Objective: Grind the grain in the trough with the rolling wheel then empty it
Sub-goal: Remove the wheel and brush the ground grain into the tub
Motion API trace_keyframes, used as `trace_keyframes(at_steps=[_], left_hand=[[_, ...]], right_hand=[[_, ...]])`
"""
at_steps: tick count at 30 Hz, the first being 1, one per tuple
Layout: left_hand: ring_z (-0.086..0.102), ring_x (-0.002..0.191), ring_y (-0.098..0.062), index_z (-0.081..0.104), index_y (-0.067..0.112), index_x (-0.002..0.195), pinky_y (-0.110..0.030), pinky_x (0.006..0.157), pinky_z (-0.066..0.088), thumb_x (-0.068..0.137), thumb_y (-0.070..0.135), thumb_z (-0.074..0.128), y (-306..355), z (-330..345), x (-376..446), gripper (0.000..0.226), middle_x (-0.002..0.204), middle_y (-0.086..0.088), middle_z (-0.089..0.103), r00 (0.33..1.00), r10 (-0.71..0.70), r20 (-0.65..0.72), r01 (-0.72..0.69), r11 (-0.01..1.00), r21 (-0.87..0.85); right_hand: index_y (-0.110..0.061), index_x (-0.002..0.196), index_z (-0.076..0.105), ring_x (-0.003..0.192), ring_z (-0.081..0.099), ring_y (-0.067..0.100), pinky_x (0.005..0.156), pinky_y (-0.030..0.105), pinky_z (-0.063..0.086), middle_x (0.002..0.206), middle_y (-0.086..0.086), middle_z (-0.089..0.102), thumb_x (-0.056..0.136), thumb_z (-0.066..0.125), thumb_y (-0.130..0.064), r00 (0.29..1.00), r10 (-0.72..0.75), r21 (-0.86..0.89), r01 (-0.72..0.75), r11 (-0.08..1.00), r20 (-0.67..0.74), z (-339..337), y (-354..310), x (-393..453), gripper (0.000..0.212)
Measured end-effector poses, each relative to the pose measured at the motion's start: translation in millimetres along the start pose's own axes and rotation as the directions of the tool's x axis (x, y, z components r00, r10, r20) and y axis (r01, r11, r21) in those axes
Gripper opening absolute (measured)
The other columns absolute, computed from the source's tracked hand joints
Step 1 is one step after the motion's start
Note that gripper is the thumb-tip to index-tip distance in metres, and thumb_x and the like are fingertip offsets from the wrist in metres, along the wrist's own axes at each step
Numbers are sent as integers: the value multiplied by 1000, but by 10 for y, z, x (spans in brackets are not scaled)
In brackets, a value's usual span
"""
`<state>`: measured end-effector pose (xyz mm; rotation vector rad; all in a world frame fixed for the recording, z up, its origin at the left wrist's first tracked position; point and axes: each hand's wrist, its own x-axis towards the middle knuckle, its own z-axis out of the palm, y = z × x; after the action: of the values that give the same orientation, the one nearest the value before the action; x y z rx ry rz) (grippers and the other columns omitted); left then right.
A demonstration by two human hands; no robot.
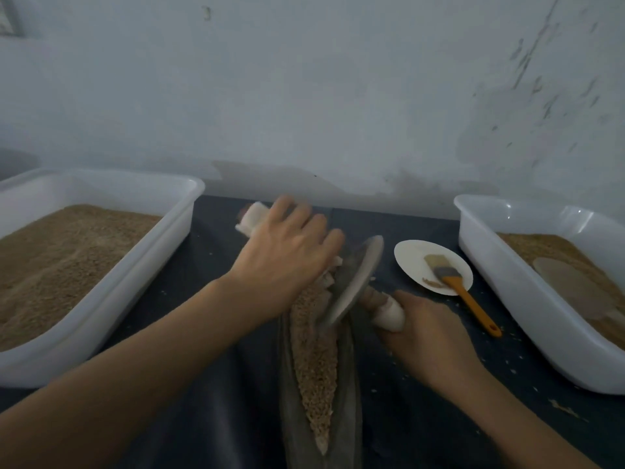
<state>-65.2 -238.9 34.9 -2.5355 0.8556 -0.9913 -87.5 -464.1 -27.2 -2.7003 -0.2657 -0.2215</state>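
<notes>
Behind the desk [216,350] a stained pale wall is rising, and a dark cloth is covering the surface. At the middle of the front edge the trough [348,384] is lying lengthwise, holding grain [314,360] along its groove. The rolling wheel [355,279] is standing tilted in the trough's far end. The left hand [287,252] is resting over the wheel's cloth-wrapped left handle, fingers curved down across it; whether they are closing round it I cannot tell. The right hand [426,336] is gripping the right handle. White tubs [189,211] of grain are sitting at the left and right edges, and a plate [409,262] is carrying a brush [453,282] near the right tub
</notes>
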Motion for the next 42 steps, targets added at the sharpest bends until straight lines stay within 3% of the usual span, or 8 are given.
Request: trace_keyframes(at_steps=[2,5,8,11,14,24,31,42], left_hand=[[49,107,-35,51,12,119,-51,104,31,69,9,65,63,-3,69,52,111,-12,54,996,-75,-45,75,997,-6],[43,121,-31,51,13,128,-46,103,35,79,15,67,144,59,-155,52,130,-12,47,908,-396,-137,331,878,-347],[46,117,-17,44,24,132,-40,95,45,82,38,58,269,180,-543,54,129,3,44,722,-664,196,611,478,-632],[54,99,-3,46,26,130,-24,77,47,73,51,60,356,286,-680,64,112,15,54,506,-591,628,758,-43,-650],[60,89,-3,52,26,122,-20,66,44,79,41,66,371,319,-653,48,103,13,62,446,-486,751,744,-264,-613],[68,80,-17,52,26,108,-25,55,50,84,34,66,501,278,-616,29,96,-2,68,333,-313,890,763,-465,-449],[71,77,-27,69,9,97,-34,69,54,92,23,59,478,329,-556,18,81,-8,74,302,-265,916,776,-490,-398],[70,81,-28,65,14,103,-34,67,52,94,24,56,535,386,-580,16,85,-8,74,294,-306,906,718,-555,-420]], right_hand=[[-44,82,55,73,60,6,65,37,52,75,-14,64,71,69,-49,993,117,149,-115,982,-2,-38,95,-37,18],[-44,82,57,68,59,1,60,29,49,74,-16,64,70,75,-48,977,213,268,-199,943,-25,-122,260,-84,22],[-41,78,56,70,59,3,57,27,43,75,-16,63,69,79,-43,958,284,308,-262,915,-30,-210,408,-91,25],[-39,81,58,74,60,7,60,29,44,79,-14,64,69,79,-43,944,328,287,-323,902,30,-212,491,-77,24],[-34,86,62,66,63,9,58,31,46,74,-9,66,71,77,-47,925,367,221,-381,898,101,-141,546,-92,25],[-34,93,55,72,62,11,67,36,51,82,-8,63,79,67,-53,922,359,79,-373,925,148,-102,556,-112,26],[-27,85,48,74,54,13,64,33,46,83,-7,54,83,60,-57,970,242,-192,-230,954,41,-93,492,-176,32],[-31,102,47,81,53,6,72,32,50,97,-11,51,80,64,-55,986,166,-128,-168,978,-25,-33,440,-260,37]])
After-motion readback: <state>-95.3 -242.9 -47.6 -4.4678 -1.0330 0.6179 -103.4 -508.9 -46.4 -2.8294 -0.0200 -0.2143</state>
